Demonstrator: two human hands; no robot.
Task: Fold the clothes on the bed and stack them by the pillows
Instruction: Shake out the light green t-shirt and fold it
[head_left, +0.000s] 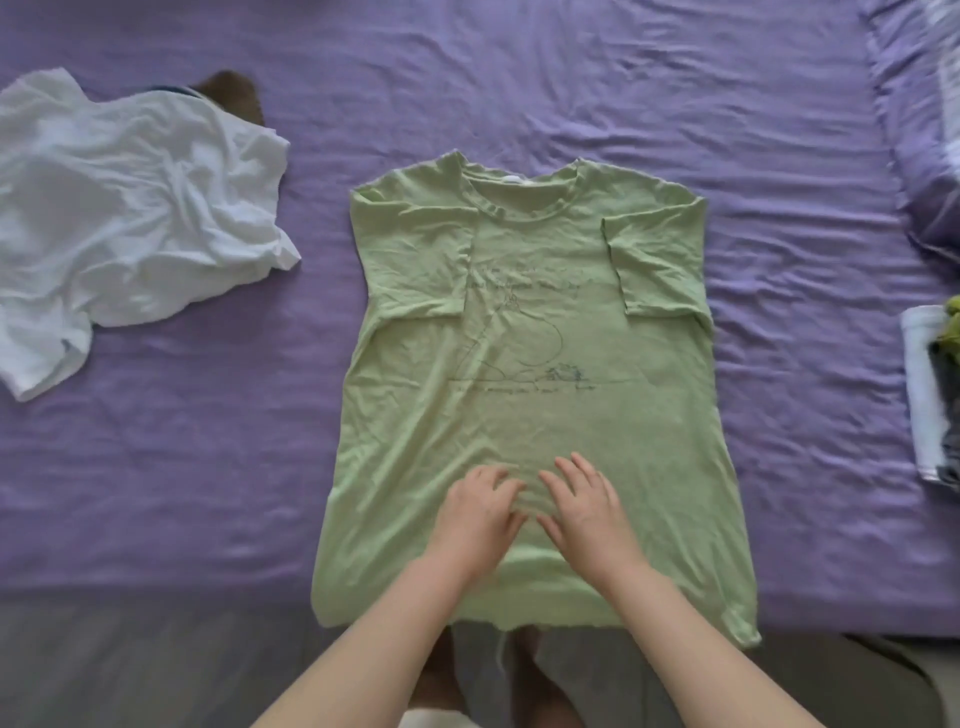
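Observation:
A light green T-shirt (530, 395) with a dark line drawing lies spread face up on the purple bed sheet (597, 93), collar away from me. Both sleeves are folded inward over the chest. My left hand (475, 512) and my right hand (589, 506) rest flat, side by side, on the shirt's lower middle, fingers apart, gripping nothing. The hem hangs slightly over the near bed edge. A crumpled white garment (124, 218) lies unfolded at the left, with a brown piece (234, 93) peeking out behind it.
At the right edge sits a stack of folded clothes (930, 395) in white and green. A purple pillow (930, 130) fills the upper right corner. Grey floor (130, 660) shows below the bed edge.

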